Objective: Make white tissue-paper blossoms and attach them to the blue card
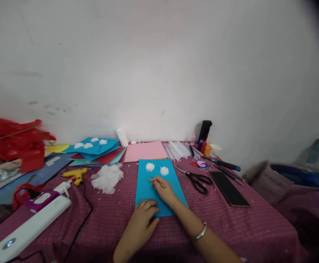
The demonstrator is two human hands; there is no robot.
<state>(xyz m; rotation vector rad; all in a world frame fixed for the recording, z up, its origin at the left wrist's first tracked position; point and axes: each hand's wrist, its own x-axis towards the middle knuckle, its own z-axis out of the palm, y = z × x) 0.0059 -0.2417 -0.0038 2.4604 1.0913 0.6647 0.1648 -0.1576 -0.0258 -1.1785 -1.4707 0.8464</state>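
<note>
A blue sheet of paper (159, 199) lies in front of me on the table, with two round white fluffy tufts (164, 171) near its top edge. My left hand (143, 221) rests with fingers outstretched on the sheet's lower left part. Over the middle of the sheet, just below the tufts, is my right hand (162, 188), its fingers drawn together in a pinch. Whatever is between those fingertips is too small to make out. A bracelet (201, 232) circles my right wrist.
Black-handled scissors (199, 180) and a phone (229, 189) lie to the right. White scraps (108, 178), a yellow glue gun (75, 175) and a long white device (33, 228) are leftward. Behind are pink sheets (146, 151), blue cards (93, 148) and paint bottles (203, 147).
</note>
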